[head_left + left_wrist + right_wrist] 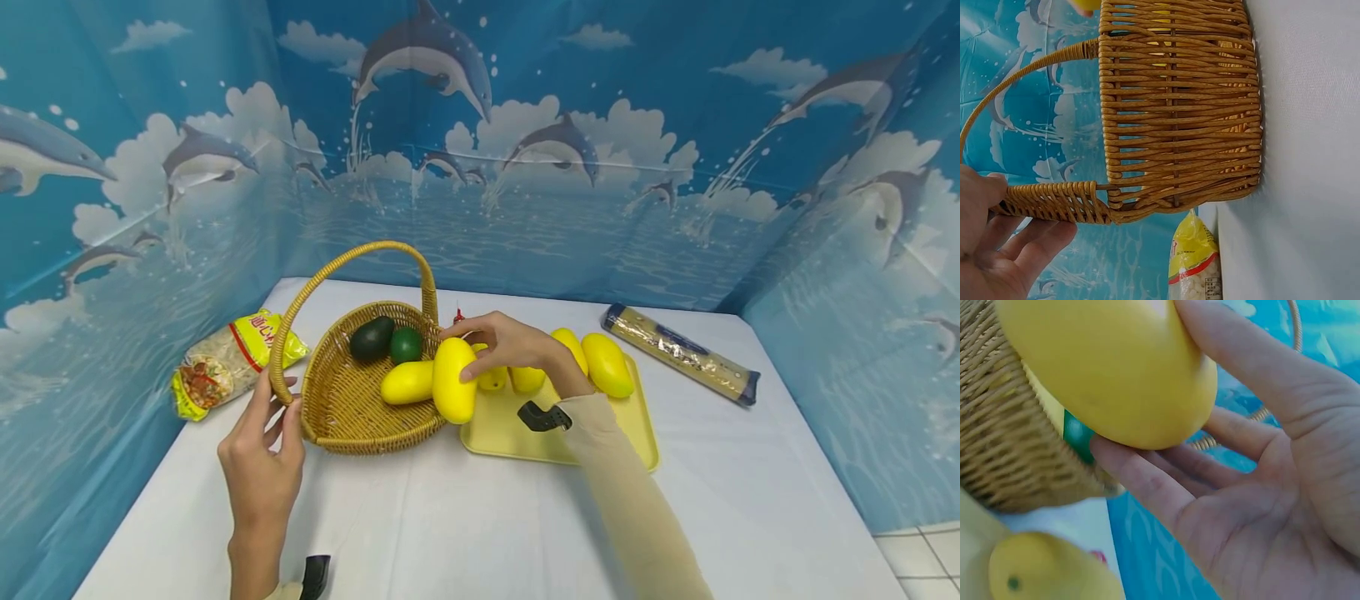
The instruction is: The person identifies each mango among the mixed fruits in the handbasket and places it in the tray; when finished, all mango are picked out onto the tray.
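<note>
My left hand [264, 454] grips the lower left end of the handle of a wicker basket [352, 429]; the left wrist view shows thumb and fingers around the woven handle. With thumb and fingers, my right hand [510, 340] holds a yellow mango [453, 382] over the basket's right rim. Inside the basket lie a dark green avocado [372, 339], a smaller round green fruit [406, 346] and another yellow mango [407, 383]. In the right wrist view the held mango [1116, 369] hides part of the basket's inside.
A yellow tray [517, 437] with several mangoes stands right of the basket, partly under my right forearm. Left of the basket lies a bagged food packet [232, 358]. A long golden package [678, 354] lies at the back right. Something small and red [458, 316] shows behind the basket.
</note>
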A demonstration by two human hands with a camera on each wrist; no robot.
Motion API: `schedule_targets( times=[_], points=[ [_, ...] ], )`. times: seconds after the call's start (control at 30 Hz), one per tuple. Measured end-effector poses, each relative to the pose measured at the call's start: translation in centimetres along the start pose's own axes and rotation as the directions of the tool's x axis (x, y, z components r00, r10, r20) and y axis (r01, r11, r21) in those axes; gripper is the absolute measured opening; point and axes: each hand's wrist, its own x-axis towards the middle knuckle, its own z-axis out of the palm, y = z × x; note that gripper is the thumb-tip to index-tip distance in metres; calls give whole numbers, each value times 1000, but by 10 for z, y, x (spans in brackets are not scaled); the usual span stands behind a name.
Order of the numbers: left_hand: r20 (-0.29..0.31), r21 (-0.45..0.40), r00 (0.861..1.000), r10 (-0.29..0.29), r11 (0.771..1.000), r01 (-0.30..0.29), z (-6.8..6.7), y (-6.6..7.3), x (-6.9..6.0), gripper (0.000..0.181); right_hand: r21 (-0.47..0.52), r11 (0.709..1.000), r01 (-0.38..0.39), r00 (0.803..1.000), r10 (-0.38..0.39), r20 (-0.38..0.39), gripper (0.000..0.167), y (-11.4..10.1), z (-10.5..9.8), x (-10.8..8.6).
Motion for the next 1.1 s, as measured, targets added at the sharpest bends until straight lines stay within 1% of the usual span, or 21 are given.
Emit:
schedule_targets(
  times=[0.1,0.23,0.4,0.5,0.67,0.83,0.9,1.03,1.1],
  points=[
    [1,6,1000,-2,1000,2,0,-1,-1,68,18,1000,-16,998,17,-62,68,5,-1,-18],
    [-2,9,1000,-1,1000,1,-1,-1,-1,68,-11,999,-39,992,37,-121,68,9,-1,-38],
    [-2,4,1000,-2,1000,2,-2,0,-1,67,-43,998,-52,984,43,-175,69,12,4,-58],
    [0,2,1000,-1,1000,1,-2,0,-1,66,-42,997,-66,973,54,-226,70,15,10,-68],
    [-4,10,1000,0,1000,0,-2,0,-1,65,-58,992,-110,939,84,-333,67,20,25,-83],
    [-3,21,1000,-10,1000,10,-2,0,-1,65,-139,977,-161,906,91,-412,69,25,39,-96],
    [-2,19,1000,-12,1000,12,-2,0,-2,66,-164,970,-179,889,88,-450,69,27,45,-102],
    [4,13,1000,-7,1000,7,-1,-1,-1,67,-177,958,-227,844,102,-526,66,27,57,-111],
    [3,15,1000,-8,1000,8,-1,-1,-1,65,-185,951,-249,829,110,-548,66,28,60,-114]
  ],
)
